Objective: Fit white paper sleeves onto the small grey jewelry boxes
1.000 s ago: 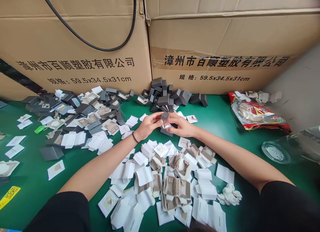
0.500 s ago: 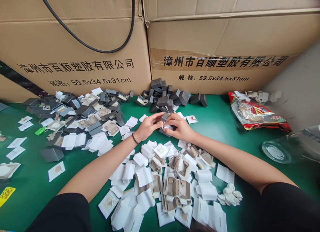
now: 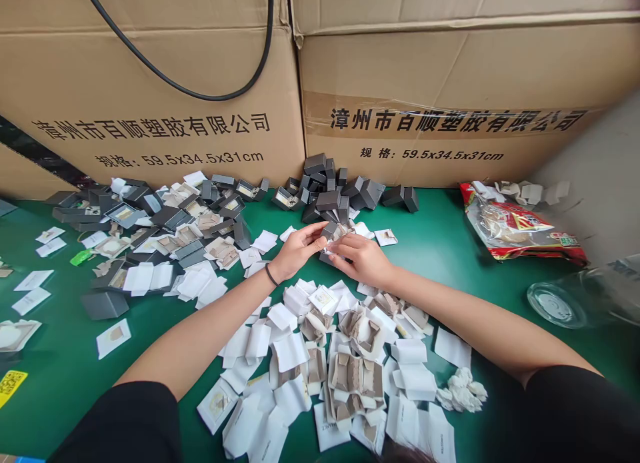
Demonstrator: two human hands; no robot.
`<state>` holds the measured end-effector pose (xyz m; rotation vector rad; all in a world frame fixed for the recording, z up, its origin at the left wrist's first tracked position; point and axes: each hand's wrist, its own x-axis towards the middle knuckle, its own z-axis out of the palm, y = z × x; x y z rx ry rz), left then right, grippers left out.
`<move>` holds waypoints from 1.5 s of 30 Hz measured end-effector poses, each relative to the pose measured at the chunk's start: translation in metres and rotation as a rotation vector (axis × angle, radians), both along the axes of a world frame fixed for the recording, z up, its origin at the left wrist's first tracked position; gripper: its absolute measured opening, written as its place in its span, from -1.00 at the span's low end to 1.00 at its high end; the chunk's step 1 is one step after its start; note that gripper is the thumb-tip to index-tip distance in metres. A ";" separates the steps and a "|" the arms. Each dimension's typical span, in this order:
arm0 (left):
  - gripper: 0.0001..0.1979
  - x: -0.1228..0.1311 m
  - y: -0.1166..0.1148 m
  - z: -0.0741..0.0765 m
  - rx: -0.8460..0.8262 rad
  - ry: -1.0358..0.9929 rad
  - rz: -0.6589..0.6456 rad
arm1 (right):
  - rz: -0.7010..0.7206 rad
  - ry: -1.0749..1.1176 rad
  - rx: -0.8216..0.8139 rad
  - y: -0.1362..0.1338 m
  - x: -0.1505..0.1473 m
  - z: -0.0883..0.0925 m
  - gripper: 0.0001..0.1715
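Note:
Near the middle of the table, my left hand (image 3: 299,253) is closed around a small dark grey box (image 3: 329,230), thumb and fingers at its left side. My right hand (image 3: 366,258) meets it from the right, fingers curled at a pale card insert (image 3: 343,232) that shows at the open box. My fingers cover much of the box and insert. Just behind them stands a pile of similar dark boxes (image 3: 327,200). On the near side, between my forearms, lies a heap of white and grey-brown folded card inserts (image 3: 355,373).
More dark boxes mixed with inserts (image 3: 170,220) spread over the left of the green table (image 3: 443,233). Large cardboard cartons (image 3: 200,143) wall off the back. At right are a red snack bag (image 3: 520,226), a clear container (image 3: 557,305) and crumpled tissue (image 3: 463,390).
My right hand's fingers have curled in more, and a pale insert now shows above them beside the box. My left hand keeps its hold. The view has shifted slightly.

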<state>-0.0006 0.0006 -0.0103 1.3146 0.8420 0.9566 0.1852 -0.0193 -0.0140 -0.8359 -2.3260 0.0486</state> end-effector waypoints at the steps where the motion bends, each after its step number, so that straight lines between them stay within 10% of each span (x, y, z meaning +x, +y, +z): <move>1: -0.43 0.000 0.000 -0.001 0.002 0.002 0.006 | 0.001 -0.019 0.026 -0.002 0.000 -0.001 -0.69; 6: -0.39 -0.002 0.001 -0.004 0.013 0.040 0.016 | 0.036 -0.078 -0.019 -0.005 0.000 -0.001 -0.61; 15: -0.39 -0.003 -0.003 0.003 0.184 0.093 -0.034 | -0.161 0.615 -0.622 0.009 0.000 -0.005 -0.73; 25: -0.45 0.000 -0.007 0.004 0.186 0.041 -0.169 | 0.110 0.476 -1.044 0.018 0.010 0.002 -0.50; 45: -0.63 0.006 -0.005 0.006 -0.039 0.159 -0.076 | -0.004 0.576 -0.956 0.011 0.003 0.005 -0.48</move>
